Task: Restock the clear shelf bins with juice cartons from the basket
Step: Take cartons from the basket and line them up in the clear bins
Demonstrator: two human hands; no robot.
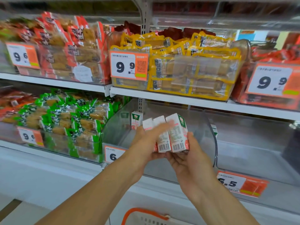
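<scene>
Shop aisle, white shelving (178,96) stacked with snack packs in clear bins.

Nearest, at the bottom edge: basket (146,215), orange handle, grey slotted wall, contents out of view.

Above it, two bare forearms reaching up toward the lower shelf. Right hand (190,158) under and around a row of three cartons (170,135), palm up, thumb curled over the right side of the rightmost one, gripping. Left hand (146,143) against the near left face of the row, fingers stretched flat across the fronts, blurred at the tips; pressing rather than curling. Cartons upright, tilted a little right, white with pink and green print, barcodes low on the facing sides.

Just beyond the hands, middle bin (113,130), clear curved walls, orange price tag (113,154) on its front lip half hidden by the left wrist. One lone carton (136,119) standing upright at the far back of that bin, near the shelf post. Held cartons over the front of this bin, not touching its floor as far as can be told.

Right of it, another clear bin (251,143) with a tag reading 6.5 (240,184); a green-edged carton (214,129) just inside its left wall.

Left, green packs (65,120) heaped in a bin.

Farther up, next shelf: red packs (65,46) left, yellow packs (186,65) centre with a 9.9 tag (129,65), more red packs (267,75) right.
</scene>
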